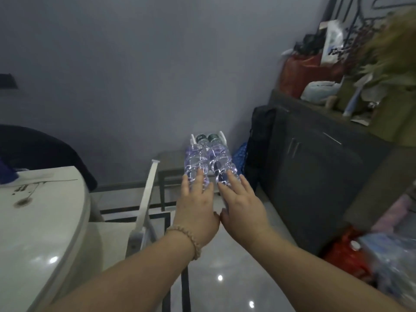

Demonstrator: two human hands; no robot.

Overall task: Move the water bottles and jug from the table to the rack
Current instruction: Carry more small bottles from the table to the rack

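Two clear plastic water bottles with dark green caps lie side by side, caps pointing away from me toward the wall. My left hand [197, 206] lies over the base end of the left water bottle [195, 159]. My right hand [242, 206] lies over the base end of the right water bottle [219, 157]. On both hands the fingers stretch along the top and the thumbs are hidden. The far ends of the bottles sit between the white uprights of a rack [222, 134] by the wall. No jug is visible.
A round white table [45, 221] fills the left side, with a white frame [146, 194] beside it. To the right stands a dark cabinet [315, 172] with clutter on top; a black bag [261, 143] and a blue bag [239, 158] lean against it. A wrapped pack of bottles [394, 266] is at lower right.
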